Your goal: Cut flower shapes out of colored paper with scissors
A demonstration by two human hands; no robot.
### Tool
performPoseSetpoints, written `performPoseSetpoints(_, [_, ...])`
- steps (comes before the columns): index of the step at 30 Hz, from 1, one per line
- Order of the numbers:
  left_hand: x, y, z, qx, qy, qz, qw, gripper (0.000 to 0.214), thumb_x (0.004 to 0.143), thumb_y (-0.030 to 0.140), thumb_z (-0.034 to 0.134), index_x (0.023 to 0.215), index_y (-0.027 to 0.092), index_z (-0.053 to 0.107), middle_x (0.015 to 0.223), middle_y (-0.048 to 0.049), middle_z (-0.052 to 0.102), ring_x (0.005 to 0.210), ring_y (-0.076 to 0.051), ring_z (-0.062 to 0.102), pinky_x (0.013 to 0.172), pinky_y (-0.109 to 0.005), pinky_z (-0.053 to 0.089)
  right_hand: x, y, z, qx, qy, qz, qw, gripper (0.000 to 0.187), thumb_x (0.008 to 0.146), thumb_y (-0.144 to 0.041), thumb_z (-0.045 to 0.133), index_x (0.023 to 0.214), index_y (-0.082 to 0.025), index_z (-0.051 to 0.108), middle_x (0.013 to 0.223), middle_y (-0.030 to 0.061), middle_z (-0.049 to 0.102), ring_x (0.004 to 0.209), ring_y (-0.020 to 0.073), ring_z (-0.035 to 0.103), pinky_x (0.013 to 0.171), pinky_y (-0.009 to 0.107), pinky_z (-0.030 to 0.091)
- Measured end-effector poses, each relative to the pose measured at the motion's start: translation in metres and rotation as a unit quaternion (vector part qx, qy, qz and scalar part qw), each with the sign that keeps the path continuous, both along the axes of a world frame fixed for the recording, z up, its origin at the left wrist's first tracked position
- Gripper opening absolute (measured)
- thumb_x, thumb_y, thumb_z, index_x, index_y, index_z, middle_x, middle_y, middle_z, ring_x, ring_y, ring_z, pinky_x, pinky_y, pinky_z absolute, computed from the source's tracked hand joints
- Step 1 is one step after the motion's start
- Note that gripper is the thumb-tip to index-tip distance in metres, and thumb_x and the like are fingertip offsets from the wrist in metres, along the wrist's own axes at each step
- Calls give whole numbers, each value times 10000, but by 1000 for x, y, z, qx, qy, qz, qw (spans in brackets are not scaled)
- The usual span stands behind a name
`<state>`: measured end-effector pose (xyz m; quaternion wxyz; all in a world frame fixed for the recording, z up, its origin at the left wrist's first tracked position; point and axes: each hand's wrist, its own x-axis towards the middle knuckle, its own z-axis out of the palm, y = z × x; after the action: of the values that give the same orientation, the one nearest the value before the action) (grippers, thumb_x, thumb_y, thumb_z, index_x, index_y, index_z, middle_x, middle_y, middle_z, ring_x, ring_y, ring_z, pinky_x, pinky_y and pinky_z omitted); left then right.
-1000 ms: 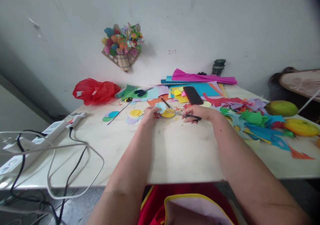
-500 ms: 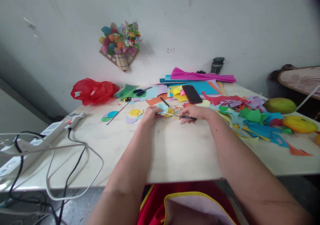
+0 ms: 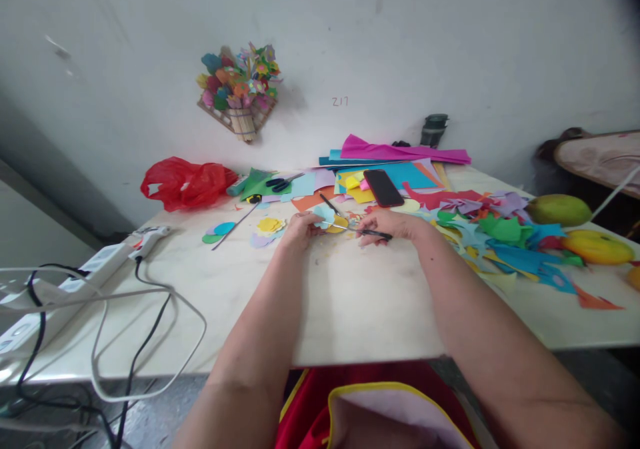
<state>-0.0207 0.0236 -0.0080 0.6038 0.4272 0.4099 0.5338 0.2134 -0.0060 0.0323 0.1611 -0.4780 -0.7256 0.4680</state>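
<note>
Some blue paper (image 3: 325,215) is pinched in the left hand (image 3: 300,230) over the bench (image 3: 363,302); the right hand (image 3: 376,226) grips scissors (image 3: 345,227), blades at the paper's near edge, between the hands. A phone (image 3: 384,188) lies beyond the right hand; yellow cutouts (image 3: 271,225) lie left of both hands.

A small pale blue piece of paper (image 3: 326,215) is held up flat, its left part covered by fingers. A pair of scissors (image 3: 343,227) is held to its right, the silver blades pointed leftward across its lower edge, the black handles partly hidden; whether the paper is gripped between the blades cannot be told.
</note>
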Motion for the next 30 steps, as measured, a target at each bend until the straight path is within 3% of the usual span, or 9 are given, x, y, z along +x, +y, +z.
performPoseSetpoints(9, [1,-1,2,-1,-11,6,1000,96,525,135,668,568,135,582,567,-25,598,562,-155,582,612,-318,533,-1,1,-1,7,-7,4,1000,463,516,-438,861,822,-135,692,532,-22,601,421,68,487,423,195,365])
performPoseSetpoints(30, [3,-2,3,0,-17,20,1000,75,536,131,653,576,124,591,576,-44,617,537,-152,577,581,-306,516,-6,1,-2,20,1,-12,1000,382,552,-378,849,806,-137,694,516,-40,589,399,54,466,411,190,349])
